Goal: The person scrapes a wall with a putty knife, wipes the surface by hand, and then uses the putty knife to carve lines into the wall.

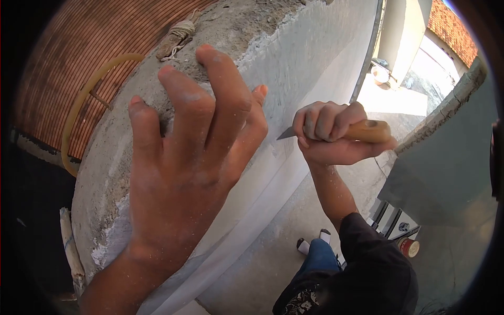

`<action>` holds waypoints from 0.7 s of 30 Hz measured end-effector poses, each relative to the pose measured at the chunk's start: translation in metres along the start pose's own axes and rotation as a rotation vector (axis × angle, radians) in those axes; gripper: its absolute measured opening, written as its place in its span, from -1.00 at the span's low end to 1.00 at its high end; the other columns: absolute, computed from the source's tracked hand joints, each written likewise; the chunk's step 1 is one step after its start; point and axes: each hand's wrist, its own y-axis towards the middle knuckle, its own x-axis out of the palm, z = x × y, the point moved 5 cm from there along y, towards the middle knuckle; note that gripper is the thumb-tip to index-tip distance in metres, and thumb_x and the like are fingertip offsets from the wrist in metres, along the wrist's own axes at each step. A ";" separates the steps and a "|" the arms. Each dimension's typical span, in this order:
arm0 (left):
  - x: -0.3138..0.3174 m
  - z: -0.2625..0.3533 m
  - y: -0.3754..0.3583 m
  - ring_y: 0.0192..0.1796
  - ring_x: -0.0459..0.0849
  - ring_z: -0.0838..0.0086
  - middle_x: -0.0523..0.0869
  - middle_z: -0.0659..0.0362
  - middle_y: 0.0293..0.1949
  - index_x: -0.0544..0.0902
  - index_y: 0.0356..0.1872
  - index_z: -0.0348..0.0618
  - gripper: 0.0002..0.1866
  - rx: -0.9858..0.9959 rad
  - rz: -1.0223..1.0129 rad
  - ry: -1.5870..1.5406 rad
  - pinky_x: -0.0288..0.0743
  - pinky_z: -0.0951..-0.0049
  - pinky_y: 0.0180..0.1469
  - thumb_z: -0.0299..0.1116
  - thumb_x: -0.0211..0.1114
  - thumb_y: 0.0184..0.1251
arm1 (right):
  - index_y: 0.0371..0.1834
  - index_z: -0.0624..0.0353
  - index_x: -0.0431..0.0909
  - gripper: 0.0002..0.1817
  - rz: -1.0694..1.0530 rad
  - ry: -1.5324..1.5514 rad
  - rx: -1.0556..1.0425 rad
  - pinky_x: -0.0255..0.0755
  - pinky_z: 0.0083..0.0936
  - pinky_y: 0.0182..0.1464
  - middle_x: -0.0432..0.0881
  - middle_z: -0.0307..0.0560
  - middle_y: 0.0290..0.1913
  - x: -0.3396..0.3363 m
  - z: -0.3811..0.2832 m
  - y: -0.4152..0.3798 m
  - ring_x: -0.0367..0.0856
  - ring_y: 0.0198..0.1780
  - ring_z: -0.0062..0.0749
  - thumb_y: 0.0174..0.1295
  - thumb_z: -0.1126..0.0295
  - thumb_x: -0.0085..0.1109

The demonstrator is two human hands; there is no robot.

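My left hand (184, 168) is large in the foreground, with its fingers spread and bent over the rough top of a curved wall (283, 68). It holds nothing; whether its fingertips rest on the concrete is hard to tell. My right hand (331, 128) is closed around the wooden handle of a putty knife (370, 131). The dark blade points left, its tip close to the smooth whitish-grey plastered face of the wall. Fine pale dust speckles both hands.
A stick wound with string (178, 38) lies on the wall's top. Beyond it are a yellowish hose (73, 110) and ribbed reddish sheeting (100, 47). A reddish can (408, 247) stands at lower right, near a grey panel (446, 163). My feet are on the concrete floor below.
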 end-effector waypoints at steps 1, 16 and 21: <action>0.000 0.001 0.000 0.28 0.39 0.12 0.33 0.04 0.36 0.60 0.15 0.52 -0.37 0.007 0.007 -0.001 0.48 0.14 0.12 0.05 0.57 -0.06 | -0.57 0.09 0.27 -0.02 0.028 0.044 0.124 0.19 -0.42 -0.68 0.20 -0.25 -0.76 -0.006 0.008 -0.003 0.06 -0.76 -0.49 0.02 -0.75 -0.53; 0.000 0.002 0.002 0.27 0.39 0.15 0.35 0.09 0.35 0.60 0.13 0.55 -0.33 0.002 0.026 0.018 0.49 0.16 0.11 0.08 0.58 -0.15 | -0.58 0.10 0.26 -0.06 0.155 -0.036 0.044 0.10 -0.46 -0.71 0.17 -0.26 -0.80 -0.010 0.006 -0.017 0.01 -0.78 -0.51 0.11 -0.69 -0.53; 0.004 0.001 -0.002 0.26 0.39 0.15 0.33 0.08 0.37 0.59 0.17 0.55 -0.34 -0.004 -0.001 0.035 0.48 0.20 0.06 0.09 0.55 -0.10 | -0.60 -0.01 0.19 -0.16 0.207 -0.135 -0.217 0.07 -0.59 -0.86 0.05 -0.35 -0.82 -0.013 -0.036 -0.010 -0.08 -0.84 -0.61 0.19 -0.63 -0.53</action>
